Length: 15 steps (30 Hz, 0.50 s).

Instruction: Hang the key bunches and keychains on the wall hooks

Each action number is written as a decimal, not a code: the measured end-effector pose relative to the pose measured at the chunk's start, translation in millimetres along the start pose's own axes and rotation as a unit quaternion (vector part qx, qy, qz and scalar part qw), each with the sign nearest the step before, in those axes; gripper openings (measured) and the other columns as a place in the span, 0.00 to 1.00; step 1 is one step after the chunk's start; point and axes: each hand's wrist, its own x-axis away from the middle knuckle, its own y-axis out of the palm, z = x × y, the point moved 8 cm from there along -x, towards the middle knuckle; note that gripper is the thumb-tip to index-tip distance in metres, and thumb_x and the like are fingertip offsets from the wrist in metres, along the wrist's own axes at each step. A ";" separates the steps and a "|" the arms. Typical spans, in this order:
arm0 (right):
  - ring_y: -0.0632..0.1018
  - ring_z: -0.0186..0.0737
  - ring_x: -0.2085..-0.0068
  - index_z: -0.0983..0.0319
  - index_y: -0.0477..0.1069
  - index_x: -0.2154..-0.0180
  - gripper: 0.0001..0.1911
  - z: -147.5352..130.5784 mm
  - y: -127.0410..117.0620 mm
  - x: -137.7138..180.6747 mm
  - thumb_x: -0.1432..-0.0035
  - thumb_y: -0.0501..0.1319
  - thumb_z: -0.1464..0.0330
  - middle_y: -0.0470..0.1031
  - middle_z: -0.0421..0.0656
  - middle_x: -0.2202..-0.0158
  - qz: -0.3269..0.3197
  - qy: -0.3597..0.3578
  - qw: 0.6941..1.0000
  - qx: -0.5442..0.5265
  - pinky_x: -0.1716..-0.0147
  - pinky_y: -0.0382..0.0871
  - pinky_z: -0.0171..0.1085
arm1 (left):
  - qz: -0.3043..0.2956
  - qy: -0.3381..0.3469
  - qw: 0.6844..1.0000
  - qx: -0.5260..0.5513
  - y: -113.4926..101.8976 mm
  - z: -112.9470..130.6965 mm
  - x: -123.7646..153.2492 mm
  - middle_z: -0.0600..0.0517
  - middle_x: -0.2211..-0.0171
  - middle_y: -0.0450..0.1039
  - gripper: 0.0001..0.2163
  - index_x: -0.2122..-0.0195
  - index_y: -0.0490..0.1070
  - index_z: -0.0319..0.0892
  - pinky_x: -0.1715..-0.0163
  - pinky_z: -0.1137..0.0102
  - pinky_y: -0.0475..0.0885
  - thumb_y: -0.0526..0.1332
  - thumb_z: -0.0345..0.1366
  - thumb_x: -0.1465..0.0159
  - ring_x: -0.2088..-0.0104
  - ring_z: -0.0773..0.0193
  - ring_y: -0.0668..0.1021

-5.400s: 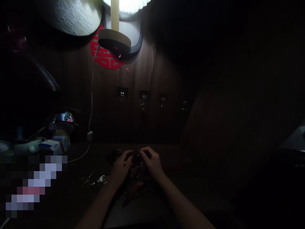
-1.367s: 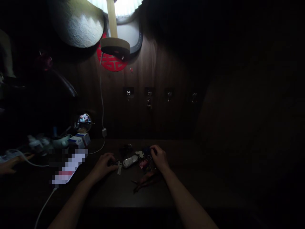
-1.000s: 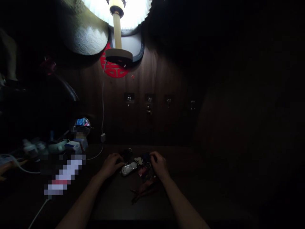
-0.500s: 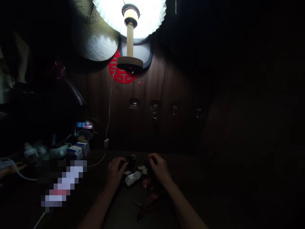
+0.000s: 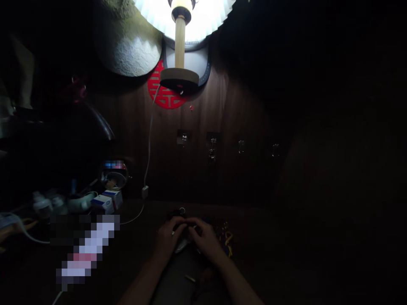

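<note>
Walnut-veneer wall panel (image 5: 241,101) carries a row of four wall hooks (image 5: 183,137). Second hook from the left bears a small dangling metal piece (image 5: 211,156); its exact form is too dim to confirm. Directly below the row, on a dark desk (image 5: 136,212), the left hand (image 5: 168,241) and right hand (image 5: 205,241) meet with fingers curled inward, closed around something small. That object is hidden, so its identity cannot be confirmed. A silver key fob (image 5: 181,245) shows partly beneath the hands, and a metal key ring (image 5: 182,210) sits just beyond the fingertips, farther toward the wall. Below the row and right of the hands lies a yellow-flecked cord (image 5: 225,239). A small pale item (image 5: 190,278) rests on the desk, farther from the row than the hands. Surface condition of these items cannot be assessed in this light.
</note>
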 end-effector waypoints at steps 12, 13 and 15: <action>0.76 0.40 0.58 0.59 0.71 0.57 0.14 13.1 4.7 -5.3 0.47 0.57 0.69 0.77 0.41 0.60 0.003 0.043 0.996 -0.084 0.57 0.68 0.39 | -0.013 0.006 1.000 0.024 1.9 5.3 1.0 0.54 0.62 0.78 0.09 0.60 0.72 0.47 0.59 0.70 0.73 0.54 0.36 0.39 0.60 0.64 0.79; 0.76 0.40 0.59 0.59 0.71 0.57 0.14 13.9 3.8 -5.3 0.47 0.57 0.69 0.77 0.41 0.61 0.008 0.044 0.995 -0.087 0.58 0.69 0.38 | -0.015 0.004 1.000 0.023 2.2 4.3 1.3 0.53 0.61 0.78 0.09 0.60 0.71 0.47 0.59 0.69 0.73 0.54 0.37 0.39 0.60 0.63 0.79; 0.76 0.40 0.59 0.59 0.71 0.58 0.13 14.0 1.4 -5.4 0.47 0.58 0.69 0.77 0.41 0.61 0.019 0.042 0.995 -0.093 0.58 0.69 0.38 | -0.017 0.004 1.000 0.020 2.7 2.5 1.9 0.53 0.60 0.77 0.10 0.59 0.71 0.47 0.58 0.69 0.73 0.54 0.37 0.38 0.59 0.63 0.78</action>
